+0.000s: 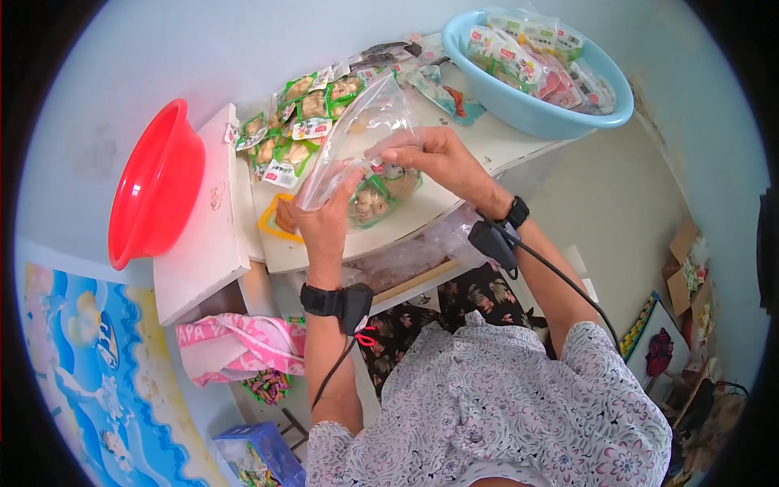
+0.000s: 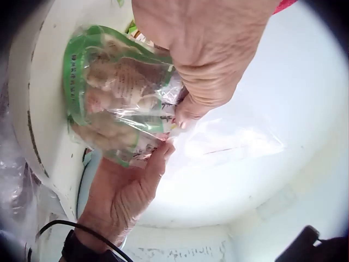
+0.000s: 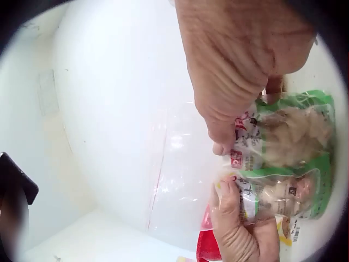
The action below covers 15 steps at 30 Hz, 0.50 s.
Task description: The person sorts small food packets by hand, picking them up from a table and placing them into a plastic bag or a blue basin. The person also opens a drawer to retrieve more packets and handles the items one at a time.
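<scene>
A clear plastic zip bag (image 1: 380,109) is held up over the white table, its upper part rising above the hands. Inside its lower part sit green-edged snack packets (image 1: 372,204) with pale, lumpy contents. My left hand (image 1: 326,230) pinches the bag on its left side. On the other side, my right hand (image 1: 454,165) grips the plastic between thumb and fingers. Both thumbs press close together just above the packets in the left wrist view, where the packets (image 2: 117,90) show through the clear film. A thin red line crosses the bag's upper part (image 3: 174,169) in the right wrist view.
More green packets (image 1: 312,105) lie heaped at the table's back left. A blue basin (image 1: 535,118) full of filled bags stands at the back right. A red basin (image 1: 154,191) leans at the left, near a yellow-edged item (image 1: 272,219). Below is an open drawer with clear plastic (image 1: 414,256).
</scene>
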{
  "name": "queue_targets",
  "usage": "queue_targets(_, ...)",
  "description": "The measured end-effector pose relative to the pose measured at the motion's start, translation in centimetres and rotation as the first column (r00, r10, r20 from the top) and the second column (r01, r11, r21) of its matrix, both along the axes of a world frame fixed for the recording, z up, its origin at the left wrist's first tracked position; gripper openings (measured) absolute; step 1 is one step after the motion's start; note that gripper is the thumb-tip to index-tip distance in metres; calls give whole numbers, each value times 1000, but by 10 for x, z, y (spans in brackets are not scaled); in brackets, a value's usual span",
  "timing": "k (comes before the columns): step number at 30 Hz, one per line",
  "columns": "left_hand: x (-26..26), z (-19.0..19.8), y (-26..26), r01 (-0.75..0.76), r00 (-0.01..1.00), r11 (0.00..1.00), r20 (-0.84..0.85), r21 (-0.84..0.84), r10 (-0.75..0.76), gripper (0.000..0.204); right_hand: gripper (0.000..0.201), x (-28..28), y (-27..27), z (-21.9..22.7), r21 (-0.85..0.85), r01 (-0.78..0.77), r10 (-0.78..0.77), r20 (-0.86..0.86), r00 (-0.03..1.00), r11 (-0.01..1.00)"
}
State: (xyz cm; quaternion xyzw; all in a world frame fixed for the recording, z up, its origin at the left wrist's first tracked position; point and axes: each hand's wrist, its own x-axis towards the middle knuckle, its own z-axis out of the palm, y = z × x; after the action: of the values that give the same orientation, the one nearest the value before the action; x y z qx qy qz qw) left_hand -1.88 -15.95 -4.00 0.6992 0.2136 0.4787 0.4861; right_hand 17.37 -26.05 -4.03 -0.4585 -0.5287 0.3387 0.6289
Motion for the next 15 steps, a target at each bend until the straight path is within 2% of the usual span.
queue_targets(3, -8, 10, 3, -57, 984, 974, -150, 218, 91, 27, 24, 5, 2, 6, 35, -11, 10, 10, 1000, 999)
queue_targets(6, -7, -4, 11, -44, 990, 987, -125, 152, 63, 30, 24, 4, 5, -2, -14, 27, -27, 20, 999, 1000)
queue_targets(9, 0, -4, 5, 124, 985, 987, 137, -106, -109, 33, 24, -1, 5, -8, -2, 48, -48, -36, 998, 999)
queue_targets(12, 0, 1, -7, 112, 991, 991, 81, -67, -106, 34, 23, 0, 5, -9, 9, 31, -32, 29, 999, 999)
queue_targets(15, -7, -5, 1, 52, 997, 998, -66, 38, -49, 38, 23, -1, -2, 0, -82, 63, -58, 60, 996, 995)
